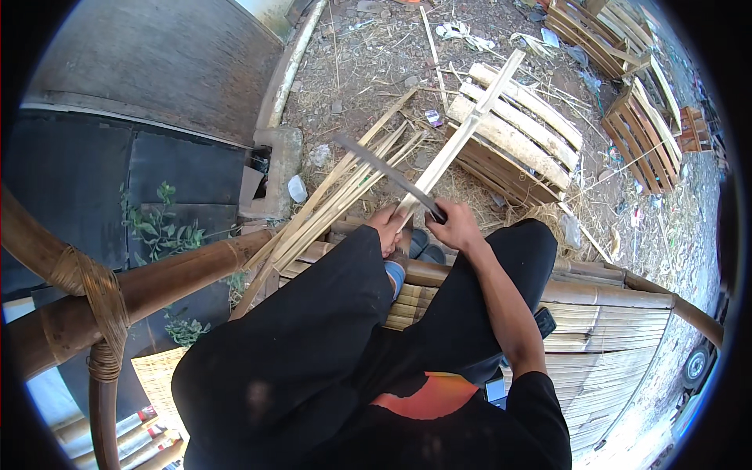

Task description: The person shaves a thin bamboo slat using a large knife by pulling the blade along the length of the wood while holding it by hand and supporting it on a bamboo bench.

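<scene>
My left hand (385, 227) is closed around the lower end of a long pale bamboo strip (446, 160), between my knees. The strip slants away up and to the right, its far part passing in front of a slatted wooden crate. My right hand (458, 225) grips the dark handle of a long knife (384, 167). Its narrow blade points up and left, crossing the strip just above my left hand. Whether the edge bites into the strip, I cannot tell. Left of my hands, a bundle of split bamboo strips (345, 184) leans against the bamboo frame.
The slatted crate (513, 129) stands ahead; more crates (642, 137) lie farther right. A bamboo pole (184, 270) runs along my left. I sit on a bamboo-slat bench (607, 337), with a dark phone (544, 322) beside my right thigh. Straw and scraps litter the ground.
</scene>
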A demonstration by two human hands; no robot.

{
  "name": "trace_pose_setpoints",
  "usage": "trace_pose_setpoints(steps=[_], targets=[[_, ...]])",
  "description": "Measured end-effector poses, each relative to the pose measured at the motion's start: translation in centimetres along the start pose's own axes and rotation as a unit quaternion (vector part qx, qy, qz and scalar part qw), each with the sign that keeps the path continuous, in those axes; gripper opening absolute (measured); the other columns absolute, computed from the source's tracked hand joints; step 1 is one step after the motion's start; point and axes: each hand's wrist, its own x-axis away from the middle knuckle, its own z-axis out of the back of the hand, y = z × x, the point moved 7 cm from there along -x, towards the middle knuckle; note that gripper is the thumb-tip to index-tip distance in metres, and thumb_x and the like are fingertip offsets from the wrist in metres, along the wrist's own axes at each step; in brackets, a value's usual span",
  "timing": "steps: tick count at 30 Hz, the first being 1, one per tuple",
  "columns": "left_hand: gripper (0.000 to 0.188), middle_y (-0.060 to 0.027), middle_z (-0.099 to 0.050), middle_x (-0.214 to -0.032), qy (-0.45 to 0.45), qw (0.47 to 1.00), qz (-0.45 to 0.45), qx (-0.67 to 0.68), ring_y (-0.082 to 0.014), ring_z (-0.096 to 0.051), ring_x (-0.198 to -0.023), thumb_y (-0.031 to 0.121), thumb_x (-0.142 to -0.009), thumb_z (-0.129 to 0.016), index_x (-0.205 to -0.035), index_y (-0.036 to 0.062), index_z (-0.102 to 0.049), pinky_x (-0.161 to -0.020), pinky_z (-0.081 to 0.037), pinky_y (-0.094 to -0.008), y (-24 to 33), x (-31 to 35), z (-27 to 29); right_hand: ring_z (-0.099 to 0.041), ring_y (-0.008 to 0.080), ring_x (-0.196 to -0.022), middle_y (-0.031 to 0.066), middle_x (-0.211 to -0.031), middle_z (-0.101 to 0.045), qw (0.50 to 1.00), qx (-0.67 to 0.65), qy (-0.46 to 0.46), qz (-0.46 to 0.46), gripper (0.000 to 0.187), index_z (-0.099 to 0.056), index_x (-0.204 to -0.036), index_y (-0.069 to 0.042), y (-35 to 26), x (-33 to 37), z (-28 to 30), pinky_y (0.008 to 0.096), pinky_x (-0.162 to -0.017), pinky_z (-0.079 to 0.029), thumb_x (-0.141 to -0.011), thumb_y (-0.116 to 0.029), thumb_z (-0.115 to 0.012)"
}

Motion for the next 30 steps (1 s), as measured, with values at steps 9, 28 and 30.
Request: trace_pose_setpoints(steps=[9, 28, 30], targets=[[0.020, 0.0021, -0.041, -0.058, 0.034, 0.998, -0.025, -0.051, -0.0063, -0.032, -0.039, 0.028, -0.100, -0.047, -0.099, 0.0090, -0.052, -0.035, -0.025, -0.0259, -2.2, 0.3, 0.3, -0.065, 0.0388, -0.073, 0.0209, -0.072, -0.065, 0.979, 0.198, -0.026, -0.042, 0.025, -0.066, -0.088, -0.009, -1.2, -0.2, -1.0, 0.0480, -0.070, -0.054, -0.070, -0.026, -0.067], [0.024, 0.0043, -0.034, -0.054, 0.079, 0.997, -0.013, 0.001, -0.0044, -0.026, -0.036, 0.027, -0.100, -0.048, -0.115, 0.0098, -0.053, -0.033, -0.019, -0.0245, -2.3, 1.2, 0.6, -0.066, 0.0359, -0.077, 0.0185, -0.076, -0.067, 0.977, 0.188, -0.088, -0.043, 0.025, -0.068, -0.089, -0.011, 1.4, -0.7, -2.1, 0.0451, -0.072, -0.055, -0.070, -0.028, -0.067], [0.024, 0.0048, -0.034, -0.054, 0.079, 0.996, -0.031, 0.002, -0.0039, -0.025, -0.037, 0.026, -0.100, -0.047, -0.116, 0.0100, -0.053, -0.034, -0.019, -0.0243, -2.0, 1.3, 0.3, -0.066, 0.0351, -0.076, 0.0181, -0.076, -0.067, 0.975, 0.209, -0.064, -0.041, 0.023, -0.067, -0.086, -0.010, 2.7, -0.6, -2.0, 0.0454, -0.071, -0.054, -0.069, -0.027, -0.067]])
